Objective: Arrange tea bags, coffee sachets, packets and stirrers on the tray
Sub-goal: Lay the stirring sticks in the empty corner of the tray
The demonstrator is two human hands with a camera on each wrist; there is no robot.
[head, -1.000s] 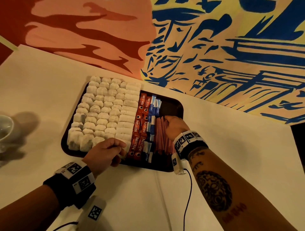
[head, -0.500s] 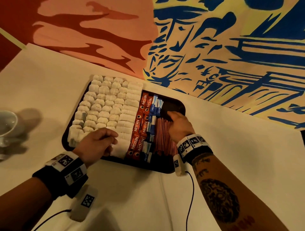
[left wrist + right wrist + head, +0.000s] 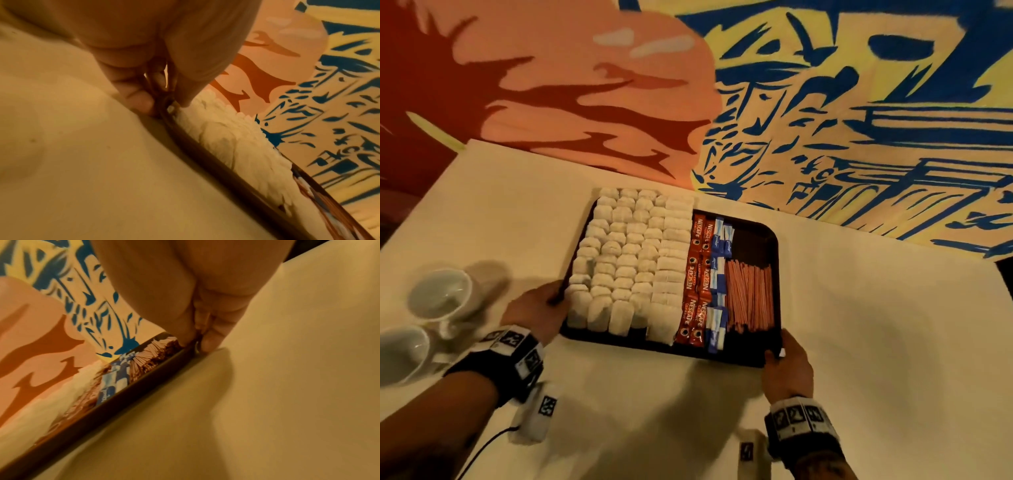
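A dark tray [image 3: 753,236] lies on the white table. Rows of white tea bags [image 3: 630,260] fill its left half. Beside them run red Nescafe sachets [image 3: 697,277], blue and white packets [image 3: 717,284] and a bundle of pink stirrers [image 3: 750,294]. My left hand [image 3: 551,303] grips the tray's left rim [image 3: 205,160], thumb over the edge next to the tea bags [image 3: 232,142]. My right hand [image 3: 779,356] pinches the tray's near right corner [image 3: 144,386], close to the stirrers [image 3: 152,352] and the packets [image 3: 115,382].
Two white cups [image 3: 440,296] stand on the table left of the tray, close to my left wrist. A painted wall [image 3: 825,102] rises right behind the table's far edge. Bare tabletop [image 3: 876,342] stretches to the right of the tray.
Both hands have left the tray's contents and moved outward to its edges. The left hand now grips the left rim, the right hand the near right corner. The view shifted, showing a second cup.
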